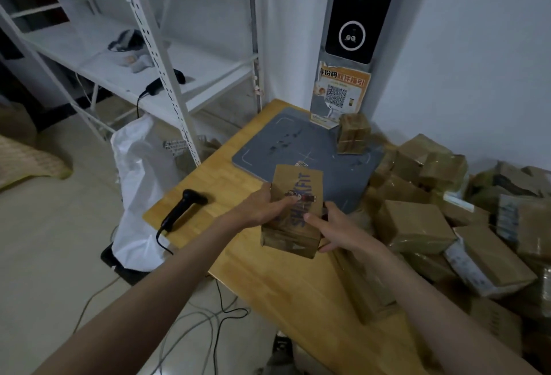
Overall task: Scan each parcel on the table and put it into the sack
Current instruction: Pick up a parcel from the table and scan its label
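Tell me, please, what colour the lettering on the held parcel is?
Blue-purple lettering on the brown parcel, seen in the head view.

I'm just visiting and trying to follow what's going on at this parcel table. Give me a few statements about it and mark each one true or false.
1. Both hands hold the same brown box. True: the left hand grips its left side, the right hand its right.
2. The handheld scanner is in the right hand. False: it lies on the wooden table, left of the hands.
3. A white sack stands on the floor beside the table. True.
4. The grey mat has nothing on it. False: a small taped parcel sits at its far corner.
5. Unsorted parcels are piled to the person's left. False: they are on the right.
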